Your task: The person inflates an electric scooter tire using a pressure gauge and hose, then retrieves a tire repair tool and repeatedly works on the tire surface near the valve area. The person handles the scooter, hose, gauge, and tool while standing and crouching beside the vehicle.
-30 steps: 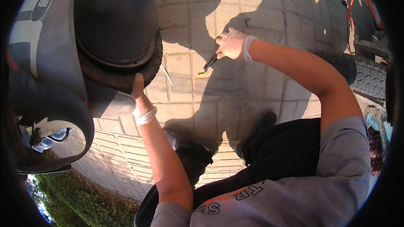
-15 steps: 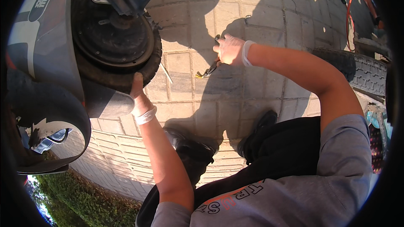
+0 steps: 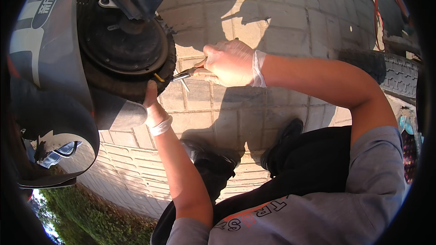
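Observation:
Both hands wear thin clear gloves. My left hand [image 3: 155, 108] grips the lower edge of a black scooter tire [image 3: 120, 82], its thumb on the sidewall and its other fingers hidden behind. In my closed right hand [image 3: 232, 62] is a pair of pliers [image 3: 183, 74], jaws pointing left at the tire's edge. A small yellow piece [image 3: 159, 77] shows at the jaw tips against the tire, just above my left thumb; whether the jaws pinch it I cannot tell. The tire surrounds a black round hub [image 3: 122, 45]. A thin white strip [image 3: 185, 85] shows just below the pliers.
The grey scooter body panel [image 3: 59, 41] and a dark fender [image 3: 120, 114] flank the wheel on the left. Another tire [image 3: 399, 76] lies at the right, with an orange hose [image 3: 378, 11] beyond it. My shoes stand on the paving [image 3: 236, 118]; a hedge [image 3: 100, 213] borders it.
My right hand has brought the pliers left and slightly down, from over the paving to the tire's edge. The yellow piece at their tips moved along. My left hand stays on the tire.

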Tool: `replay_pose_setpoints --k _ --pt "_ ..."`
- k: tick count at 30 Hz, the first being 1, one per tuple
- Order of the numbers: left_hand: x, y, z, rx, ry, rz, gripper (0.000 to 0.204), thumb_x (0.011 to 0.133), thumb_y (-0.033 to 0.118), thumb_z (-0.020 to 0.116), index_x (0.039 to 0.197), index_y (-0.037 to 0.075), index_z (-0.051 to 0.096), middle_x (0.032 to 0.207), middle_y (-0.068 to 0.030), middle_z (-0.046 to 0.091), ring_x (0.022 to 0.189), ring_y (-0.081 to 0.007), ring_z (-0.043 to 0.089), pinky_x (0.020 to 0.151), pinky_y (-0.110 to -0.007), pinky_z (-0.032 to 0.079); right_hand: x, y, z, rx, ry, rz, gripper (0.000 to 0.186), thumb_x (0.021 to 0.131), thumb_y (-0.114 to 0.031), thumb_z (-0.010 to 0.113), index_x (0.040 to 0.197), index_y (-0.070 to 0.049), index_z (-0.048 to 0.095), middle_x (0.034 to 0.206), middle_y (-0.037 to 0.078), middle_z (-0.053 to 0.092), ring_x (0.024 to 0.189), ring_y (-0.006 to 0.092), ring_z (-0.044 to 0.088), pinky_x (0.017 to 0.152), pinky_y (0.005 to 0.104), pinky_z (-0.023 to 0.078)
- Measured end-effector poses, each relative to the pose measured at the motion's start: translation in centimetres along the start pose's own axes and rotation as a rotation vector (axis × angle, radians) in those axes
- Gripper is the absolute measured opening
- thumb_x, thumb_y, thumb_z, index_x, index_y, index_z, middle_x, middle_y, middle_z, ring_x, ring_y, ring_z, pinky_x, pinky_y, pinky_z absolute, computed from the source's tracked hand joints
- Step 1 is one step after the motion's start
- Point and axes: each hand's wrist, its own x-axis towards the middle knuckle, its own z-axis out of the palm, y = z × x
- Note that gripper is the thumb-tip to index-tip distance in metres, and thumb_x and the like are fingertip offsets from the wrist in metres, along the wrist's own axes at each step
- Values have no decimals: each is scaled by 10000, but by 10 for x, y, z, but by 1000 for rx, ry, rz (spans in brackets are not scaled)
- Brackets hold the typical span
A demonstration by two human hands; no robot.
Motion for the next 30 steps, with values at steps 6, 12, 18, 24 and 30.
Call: replay_pose_setpoints --k 6,12,18,24,30 --pt "-1 1 1 -7 6 -20 559 762 -64 685 1296 -34 519 1284 -70 543 1084 -190 538 1012 -316 407 18 -5 -26 77 -95 52 311 809 -314 694 862 -8 690 941 164 612 833 343 647 715 432 534" --pt "1 -1 0 8 2 -19 535 770 -43 683 1283 -25 530 1267 -72 554 1084 -192 538 1016 -321 406 27 -6 -54 195 -266 73 369 821 -353 686 871 13 692 864 175 652 791 349 654 690 433 525" --pt "0 2 -2 34 13 -91 501 773 -29 678 1257 -19 553 1243 -70 571 1068 -191 547 1025 -332 396 34 -5 -70 193 -327 66 403 838 -353 664 856 49 683 726 194 652 693 355 647 654 439 514" --pt "-3 6 1 27 -15 -65 502 773 -33 676 1258 -25 549 1246 -67 568 1082 -182 534 1014 -327 399 27 -12 -56 282 -276 115 421 844 -358 651 856 62 676 804 218 656 757 370 652 691 443 518" --pt "-2 2 0 12 1 -15 549 767 -66 661 1295 -4 527 1296 -75 538 1120 -203 521 1039 -335 389 12 -28 -33 279 -174 122 285 850 -240 626 864 40 677 981 229 633 806 366 666 699 448 528"
